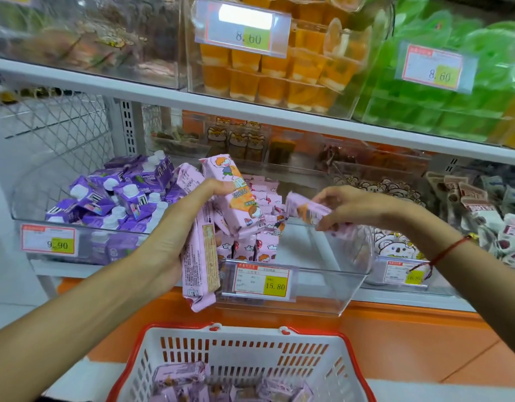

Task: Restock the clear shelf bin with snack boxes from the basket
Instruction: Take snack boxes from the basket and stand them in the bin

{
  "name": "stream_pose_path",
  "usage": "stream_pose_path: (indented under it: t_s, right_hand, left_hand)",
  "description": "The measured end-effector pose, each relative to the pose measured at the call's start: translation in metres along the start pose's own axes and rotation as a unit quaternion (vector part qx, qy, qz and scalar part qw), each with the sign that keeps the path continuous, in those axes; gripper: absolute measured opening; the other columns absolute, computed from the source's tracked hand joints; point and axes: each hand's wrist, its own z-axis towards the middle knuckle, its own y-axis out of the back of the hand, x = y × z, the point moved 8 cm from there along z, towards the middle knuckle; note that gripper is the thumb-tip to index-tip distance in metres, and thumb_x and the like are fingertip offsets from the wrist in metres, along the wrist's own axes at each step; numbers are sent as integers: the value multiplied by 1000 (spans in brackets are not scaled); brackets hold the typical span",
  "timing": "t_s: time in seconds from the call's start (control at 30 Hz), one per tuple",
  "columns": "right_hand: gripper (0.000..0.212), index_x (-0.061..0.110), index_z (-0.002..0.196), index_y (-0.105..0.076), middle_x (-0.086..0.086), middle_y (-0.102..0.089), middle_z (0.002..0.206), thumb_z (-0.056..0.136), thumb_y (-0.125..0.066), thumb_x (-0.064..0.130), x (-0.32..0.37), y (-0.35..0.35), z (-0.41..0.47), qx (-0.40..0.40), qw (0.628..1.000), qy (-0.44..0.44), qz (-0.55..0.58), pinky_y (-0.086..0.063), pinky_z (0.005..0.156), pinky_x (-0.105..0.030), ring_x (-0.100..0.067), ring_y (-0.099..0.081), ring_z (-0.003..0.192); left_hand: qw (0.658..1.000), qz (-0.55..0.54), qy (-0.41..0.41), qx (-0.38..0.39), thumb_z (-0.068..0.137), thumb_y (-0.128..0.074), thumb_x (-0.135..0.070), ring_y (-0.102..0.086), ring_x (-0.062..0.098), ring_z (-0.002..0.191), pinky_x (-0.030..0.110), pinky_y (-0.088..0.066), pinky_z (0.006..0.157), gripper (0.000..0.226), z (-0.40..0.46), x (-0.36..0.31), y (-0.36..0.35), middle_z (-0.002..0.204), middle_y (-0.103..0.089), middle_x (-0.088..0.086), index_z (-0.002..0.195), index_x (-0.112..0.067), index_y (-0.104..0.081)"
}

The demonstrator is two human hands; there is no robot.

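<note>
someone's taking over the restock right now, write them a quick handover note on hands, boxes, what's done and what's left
Left hand: grips a bundle of several pink snack boxes, held at the front left of the clear shelf bin.
Right hand: pinches one pink box over the bin's right side, not yet released.
Done: some pink boxes already stand in the bin's left part; the right part looks bare.
Left: place the held boxes, then fetch the rest from the red and white basket, which holds more pink boxes.
</note>
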Motion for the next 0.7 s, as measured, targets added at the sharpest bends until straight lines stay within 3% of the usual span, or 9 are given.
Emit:
stream_pose_path:
  t_s: [0.1, 0.17, 0.23, 0.33, 0.4, 0.5, 0.6, 0.63, 0.7]
  right_hand:
    - [40, 22, 111, -68, 1, -71, 89, 74, -77, 8, 3, -2, 7, 29, 979, 3, -199, -48, 62, -21, -15, -60, 71]
    - [48, 20, 116, -66, 5, -68, 95, 70, -81, 16, 3, -14, 18, 25, 960, -3, -278, -48, 75, -24, -15, -60, 80]
    - [48, 14, 111, -65, -2, -65, 97, 67, -84, 22, 4, -25, 31, -1, 955, -2, -297, -44, 71, -26, -18, -57, 81]
    - [46, 7, 99, -63, -9, -67, 99, 64, -86, 25, 4, -27, 48, -96, 960, 13, -261, -42, 66, -29, -22, -56, 83]
    - [54, 9, 103, -54, -8, -64, 99, 63, -87, 24, -8, -25, 53, -149, 974, -6, -171, -46, 73, -31, -23, -58, 90]
    - [45, 4, 100, -58, -12, -70, 99, 68, -84, 20, -33, -25, 55, -153, 982, -63, -88, -55, 84, -40, -26, -69, 88]
    - [24, 6, 76, -64, -14, -73, 89, 66, -85, 12, -41, -22, 54, -141, 986, -70, -60, -57, 83, -39, -24, -71, 80]
    - [27, 7, 77, -63, -14, -72, 89, 64, -86, 9, -39, -21, 55, -144, 987, -56, -39, -58, 79, -36, -24, -70, 78]
    - [42, 2, 96, -61, -16, -67, 96, 63, -86, 3, -35, -24, 57, -130, 990, -41, 31, -59, 67, -29, -23, -67, 77]
  left_hand:
    - [1000, 0, 13, 3, 95, -29, 10, -42, 23, 107, 19, -40, 65, 39, -2, -2, -3, 141, -35, 34, 132, 17, -33]
    - [1000, 6, 26, -9, 95, -29, 9, -44, 25, 111, 20, -43, 69, 39, -1, 0, -3, 142, -35, 32, 133, 16, -34]
    - [999, 4, 25, -21, 95, -27, 11, -43, 25, 117, 15, -42, 74, 39, -3, -5, -3, 144, -31, 32, 134, 17, -29]
    - [1000, 4, 26, -8, 95, -26, 12, -42, 27, 117, 23, -41, 81, 39, -3, -6, -5, 144, -30, 34, 134, 18, -27]
    - [1000, 2, 21, 0, 95, -26, 12, -37, 20, 104, 21, -42, 67, 40, -2, -4, -4, 140, -35, 36, 134, 19, -26]
    - [1000, 19, 5, 14, 94, -24, 16, -38, 22, 110, 9, -37, 56, 39, -1, -3, -4, 107, -60, 36, 132, 24, -18]
    - [999, 30, 6, -8, 94, -23, 16, -42, 21, 106, 15, -42, 71, 39, 8, -3, 1, 134, -39, 32, 131, 24, -16]
    - [999, 36, 9, -20, 94, -23, 16, -44, 20, 97, 14, -42, 71, 39, 9, -3, 2, 138, -35, 31, 131, 24, -17]
    - [999, 39, 4, -34, 94, -26, 14, -41, 17, 87, 8, -37, 57, 38, 11, -3, 4, 132, -41, 24, 132, 21, -26]
